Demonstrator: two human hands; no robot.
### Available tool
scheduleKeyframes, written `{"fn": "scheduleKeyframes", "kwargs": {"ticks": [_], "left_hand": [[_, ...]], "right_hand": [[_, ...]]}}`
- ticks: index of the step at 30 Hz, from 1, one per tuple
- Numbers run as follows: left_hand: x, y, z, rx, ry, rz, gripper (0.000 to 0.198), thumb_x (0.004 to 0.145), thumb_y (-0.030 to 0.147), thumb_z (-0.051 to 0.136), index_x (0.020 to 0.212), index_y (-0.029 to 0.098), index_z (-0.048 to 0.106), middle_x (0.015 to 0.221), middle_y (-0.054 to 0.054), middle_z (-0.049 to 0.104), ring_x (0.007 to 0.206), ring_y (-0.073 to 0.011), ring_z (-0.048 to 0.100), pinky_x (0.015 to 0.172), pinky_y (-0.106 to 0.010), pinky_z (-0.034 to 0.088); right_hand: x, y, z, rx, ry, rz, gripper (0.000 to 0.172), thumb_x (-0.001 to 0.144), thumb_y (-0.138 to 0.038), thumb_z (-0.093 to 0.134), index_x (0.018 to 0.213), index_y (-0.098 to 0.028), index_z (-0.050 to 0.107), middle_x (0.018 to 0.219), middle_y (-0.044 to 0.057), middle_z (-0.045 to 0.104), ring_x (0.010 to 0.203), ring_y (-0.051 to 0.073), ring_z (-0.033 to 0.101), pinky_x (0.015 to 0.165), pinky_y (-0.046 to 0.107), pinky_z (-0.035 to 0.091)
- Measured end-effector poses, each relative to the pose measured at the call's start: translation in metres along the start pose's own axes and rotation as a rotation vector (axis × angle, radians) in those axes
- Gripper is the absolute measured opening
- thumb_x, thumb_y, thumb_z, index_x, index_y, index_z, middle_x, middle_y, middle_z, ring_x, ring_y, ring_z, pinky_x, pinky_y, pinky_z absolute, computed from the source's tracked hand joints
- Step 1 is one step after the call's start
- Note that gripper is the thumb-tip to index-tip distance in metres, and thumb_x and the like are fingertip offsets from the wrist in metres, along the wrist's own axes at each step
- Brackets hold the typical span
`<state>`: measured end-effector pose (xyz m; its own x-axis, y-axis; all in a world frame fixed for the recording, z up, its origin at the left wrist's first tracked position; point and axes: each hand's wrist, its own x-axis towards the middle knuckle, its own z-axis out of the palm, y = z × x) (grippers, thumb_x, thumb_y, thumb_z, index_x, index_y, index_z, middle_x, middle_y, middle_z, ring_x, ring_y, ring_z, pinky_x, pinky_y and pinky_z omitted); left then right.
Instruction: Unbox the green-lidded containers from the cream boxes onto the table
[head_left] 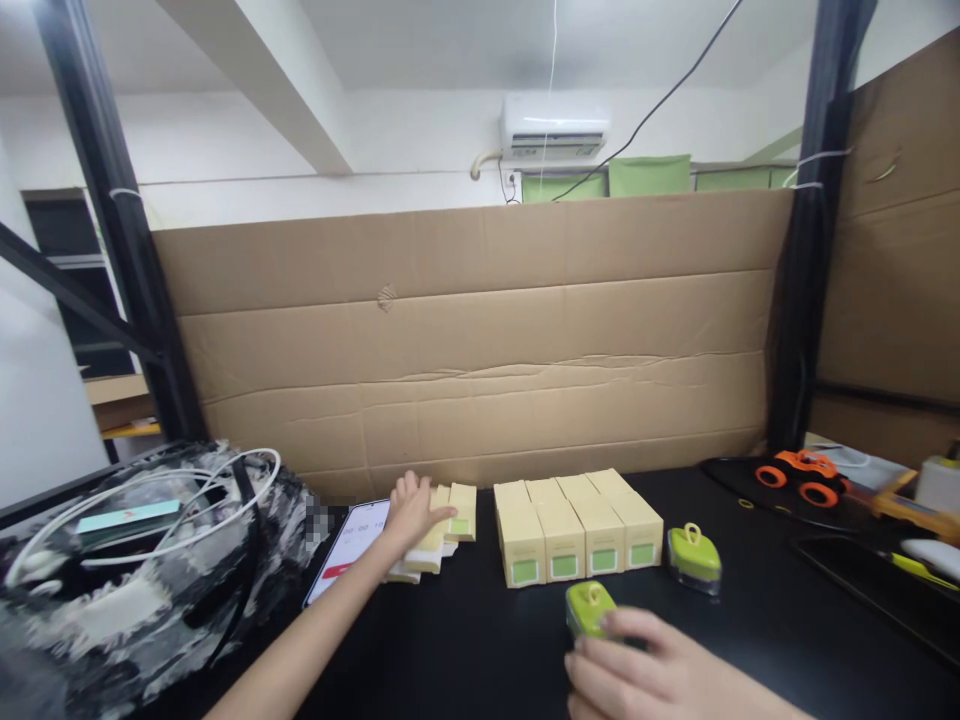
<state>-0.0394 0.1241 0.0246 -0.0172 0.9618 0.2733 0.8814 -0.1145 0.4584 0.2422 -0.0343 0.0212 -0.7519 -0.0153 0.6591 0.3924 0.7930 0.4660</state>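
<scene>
My left hand (411, 512) rests over a pile of flattened cream cartons (463, 505), with its thumb spread to the right and touching them. What lies under its fingers is hidden. Close to the front, my right hand (637, 668) has its fingers round a small container with a green lid and a yellow loop (590, 605); its lower part is hidden by the fingers. A second green-lidded container (694, 558), clear at the bottom, stands further right. Between the hands are two rows of upright cream boxes (566, 545) with green label windows.
A phone (360, 540) showing a timer lies left of the cartons. A bundle of grey patterned cloth (97, 610) with white cables fills the left side. An orange toy truck (806, 475) stands at the right. A cardboard wall (480, 340) closes off the black table's back.
</scene>
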Motion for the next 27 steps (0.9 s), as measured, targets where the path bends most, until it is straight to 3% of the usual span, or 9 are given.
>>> {"fn": "scheduleKeyframes", "kwargs": {"ticks": [2,4,7,9,13,19,24,27], "left_hand": [[-0.004,-0.002,0.011,0.12,-0.026,0.043,0.033,0.089,0.031,0.06,0.118,0.017,0.055,0.126,-0.009,0.055,0.111,-0.0264,0.056,0.092,-0.05,0.047],[-0.006,-0.001,0.016,0.196,-0.088,0.099,0.029,0.09,0.031,0.059,0.115,0.016,0.057,0.121,-0.008,0.058,0.106,-0.0243,0.059,0.09,-0.047,0.049],[-0.008,0.002,0.014,0.268,-0.169,0.173,0.026,0.092,0.033,0.056,0.111,0.016,0.059,0.115,-0.007,0.062,0.101,-0.0221,0.061,0.087,-0.045,0.05],[-0.01,0.004,0.009,0.308,-0.186,0.197,0.029,0.091,0.036,0.056,0.112,0.016,0.059,0.117,-0.008,0.061,0.103,-0.0231,0.06,0.089,-0.046,0.049],[-0.021,0.009,0.004,0.362,-0.212,0.172,0.032,0.091,0.038,0.057,0.114,0.016,0.058,0.117,-0.008,0.061,0.103,-0.0234,0.06,0.089,-0.047,0.049],[-0.022,0.011,0.008,0.365,-0.209,0.074,0.033,0.09,0.036,0.058,0.116,0.016,0.057,0.122,-0.009,0.058,0.108,-0.0251,0.058,0.091,-0.048,0.047],[-0.005,0.013,-0.009,0.275,-0.148,0.017,0.032,0.091,0.038,0.056,0.113,0.016,0.058,0.118,-0.009,0.06,0.105,-0.0244,0.059,0.089,-0.047,0.048],[-0.008,0.021,-0.023,0.204,-0.018,0.052,0.035,0.091,0.041,0.054,0.116,0.016,0.056,0.121,-0.009,0.058,0.111,-0.0265,0.055,0.095,-0.051,0.042]], "right_hand": [[0.006,0.008,0.015,-0.001,-0.032,0.111,0.022,0.09,-0.012,0.043,0.087,-0.02,0.064,0.082,0.0,0.072,0.08,0.014,0.065,0.1,0.034,0.04],[0.016,0.019,0.03,0.031,-0.166,0.284,0.013,0.085,-0.016,0.05,0.089,-0.019,0.063,0.089,0.004,0.069,0.085,0.018,0.064,0.1,0.041,0.04],[0.031,0.036,0.051,0.033,-0.286,0.457,0.031,0.08,-0.021,0.06,0.11,-0.012,0.059,0.112,0.014,0.065,0.108,0.028,0.058,0.101,0.049,0.041],[0.036,0.042,0.062,0.019,-0.311,0.491,0.04,0.079,-0.024,0.064,0.115,-0.009,0.057,0.116,0.018,0.064,0.113,0.033,0.056,0.101,0.053,0.04],[0.035,0.041,0.074,0.016,-0.34,0.499,0.035,0.08,-0.02,0.064,0.113,-0.009,0.059,0.111,0.017,0.067,0.11,0.032,0.058,0.103,0.052,0.039],[0.04,0.027,0.057,0.092,-0.346,0.519,0.031,0.074,-0.014,0.067,0.104,-0.01,0.06,0.1,0.013,0.063,0.098,0.03,0.059,0.093,0.048,0.047],[0.042,0.009,0.029,0.238,-0.355,0.456,0.054,0.076,-0.008,0.058,0.128,-0.015,0.045,0.116,0.012,0.056,0.107,0.025,0.055,0.092,0.037,0.05],[0.031,-0.001,0.02,0.395,-0.308,0.474,0.066,0.076,-0.003,0.056,0.137,-0.013,0.034,0.124,0.016,0.05,0.114,0.022,0.053,0.093,0.03,0.049]]}}
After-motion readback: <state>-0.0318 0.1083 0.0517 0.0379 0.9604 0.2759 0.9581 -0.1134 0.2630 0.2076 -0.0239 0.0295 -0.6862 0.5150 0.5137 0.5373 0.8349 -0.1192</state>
